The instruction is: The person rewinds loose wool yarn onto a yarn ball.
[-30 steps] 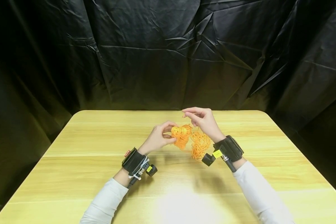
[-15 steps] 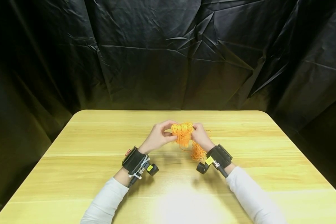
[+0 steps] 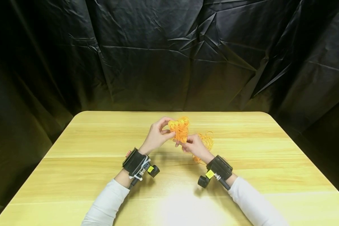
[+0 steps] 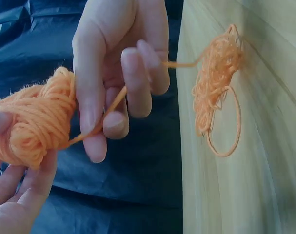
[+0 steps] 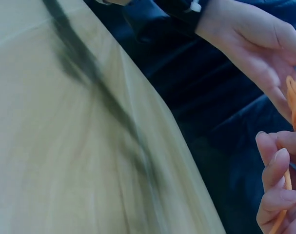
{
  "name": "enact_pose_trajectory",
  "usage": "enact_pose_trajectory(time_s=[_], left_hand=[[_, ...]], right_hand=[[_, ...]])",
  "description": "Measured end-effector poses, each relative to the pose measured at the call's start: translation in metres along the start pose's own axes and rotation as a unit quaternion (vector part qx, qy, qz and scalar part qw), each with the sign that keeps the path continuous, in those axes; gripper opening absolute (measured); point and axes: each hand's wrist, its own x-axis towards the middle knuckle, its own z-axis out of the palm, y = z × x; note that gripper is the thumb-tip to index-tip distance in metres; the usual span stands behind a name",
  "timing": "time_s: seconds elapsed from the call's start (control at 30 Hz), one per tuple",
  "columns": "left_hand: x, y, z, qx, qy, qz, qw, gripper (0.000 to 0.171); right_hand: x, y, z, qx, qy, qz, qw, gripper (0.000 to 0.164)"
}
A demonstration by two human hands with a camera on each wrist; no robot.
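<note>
My left hand (image 3: pixel 155 135) grips a wound bundle of orange yarn (image 3: pixel 179 128), held up over the table with the thumb on its near side. Just below and right of the bundle is my right hand (image 3: pixel 196 147), its thumb and fingers pinching the strand of yarn (image 4: pixel 113 106) that leads off the bundle. In the left wrist view that strand passes through the right fingers and runs on to a loose tangle of orange yarn (image 4: pixel 217 80) lying on the table. The right hand partly hides the tangle in the head view.
The light wooden table (image 3: pixel 101 175) has rounded far corners. A black curtain (image 3: pixel 147 62) hangs right behind its far edge. Each wrist wears a black strap with a small camera (image 3: pixel 204 181) jutting out over the table.
The right hand has come down from above the tangle, past the bundle's right side, to below it. The left hand has lifted the bundle slightly up and left.
</note>
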Motion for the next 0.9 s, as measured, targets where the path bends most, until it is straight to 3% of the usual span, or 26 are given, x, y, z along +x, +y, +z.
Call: enact_pose_trajectory(time_s=[0.17, 0.3, 0.53, 0.63, 0.73, 0.9], left_hand=[[-0.003, 0.013, 0.001, 0.022, 0.022, -0.013, 0.9994, 0.034], [-0.003, 0.009, 0.0, 0.044, 0.029, -0.013, 0.9985, 0.039], [0.001, -0.017, -0.002, 0.1, 0.019, 0.005, 0.9948, 0.039], [0.001, -0.019, -0.002, 0.108, 0.014, 0.014, 0.9939, 0.035], [-0.002, -0.005, 0.001, 0.104, 0.005, 0.007, 0.9945, 0.034], [-0.001, -0.008, 0.001, 0.103, -0.003, 0.004, 0.9947, 0.033]], right_hand=[[-0.008, -0.004, 0.001, -0.014, -0.039, -0.017, 0.999, 0.024], [-0.014, -0.012, -0.004, -0.037, -0.06, -0.015, 0.997, 0.023], [-0.016, -0.034, -0.017, -0.065, -0.04, -0.01, 0.997, 0.024], [-0.015, -0.044, -0.023, -0.053, -0.034, -0.015, 0.998, 0.024], [-0.012, -0.054, -0.028, -0.049, -0.023, -0.024, 0.998, 0.023], [-0.005, -0.071, -0.035, -0.041, 0.0, -0.046, 0.998, 0.023]])
